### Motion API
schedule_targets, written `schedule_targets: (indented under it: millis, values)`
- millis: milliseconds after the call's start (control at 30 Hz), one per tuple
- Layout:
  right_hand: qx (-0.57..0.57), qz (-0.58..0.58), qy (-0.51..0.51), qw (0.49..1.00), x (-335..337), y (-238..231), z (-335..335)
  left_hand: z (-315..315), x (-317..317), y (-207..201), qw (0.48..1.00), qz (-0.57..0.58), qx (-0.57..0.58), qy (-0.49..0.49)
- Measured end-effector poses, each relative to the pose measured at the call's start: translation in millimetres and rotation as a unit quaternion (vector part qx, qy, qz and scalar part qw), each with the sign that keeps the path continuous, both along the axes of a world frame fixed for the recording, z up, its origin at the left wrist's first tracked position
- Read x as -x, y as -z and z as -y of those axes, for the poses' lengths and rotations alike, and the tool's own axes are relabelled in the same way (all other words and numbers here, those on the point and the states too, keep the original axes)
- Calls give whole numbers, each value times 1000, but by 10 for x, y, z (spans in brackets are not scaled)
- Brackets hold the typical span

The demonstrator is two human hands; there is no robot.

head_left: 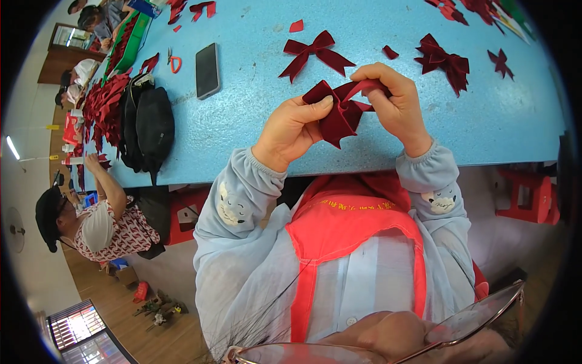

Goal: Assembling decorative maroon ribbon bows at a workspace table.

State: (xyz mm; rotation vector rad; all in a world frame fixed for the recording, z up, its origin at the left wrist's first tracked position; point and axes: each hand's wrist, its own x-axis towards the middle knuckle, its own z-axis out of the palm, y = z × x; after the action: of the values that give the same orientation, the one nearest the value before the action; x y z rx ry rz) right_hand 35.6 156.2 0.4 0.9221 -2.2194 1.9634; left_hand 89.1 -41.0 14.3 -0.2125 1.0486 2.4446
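Note:
Over the near edge of a blue table (254, 121), both hands pinch one dark red velvet ribbon piece (337, 119) that is folded into loops. My left hand (291, 128) grips its left fold with thumb on top. My right hand (393, 103) holds the right loop, fingers curled over it. Two finished dark red bows lie beyond on the table, one (315, 53) straight ahead and one (444, 62) to the right.
A black phone (208, 70) lies face down left of the hands. A black bag (147, 124) and a pile of red ribbon pieces (104, 103) sit at the table's left. Small red scissors (174, 62) lie nearby. A seated person (97, 218) in a dark cap works at left. Red stools (527, 194) stand under the table.

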Motion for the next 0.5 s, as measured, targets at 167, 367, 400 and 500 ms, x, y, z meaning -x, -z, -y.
schedule_targets:
  millis: [167,367,400,500]
  values:
    - [63,-64,-69,994,66,15,-83,20,-9,33,999,-10,28,-20]
    - [-31,-61,-175,982,75,-182,-229,59,-50,11,992,-26,116,-34]
    - [-45,-71,-205,975,82,-179,-248,68,-54,0,988,-33,149,-27]
    - [-104,28,-210,972,132,-96,-347,90,-78,-53,976,-41,215,-11]
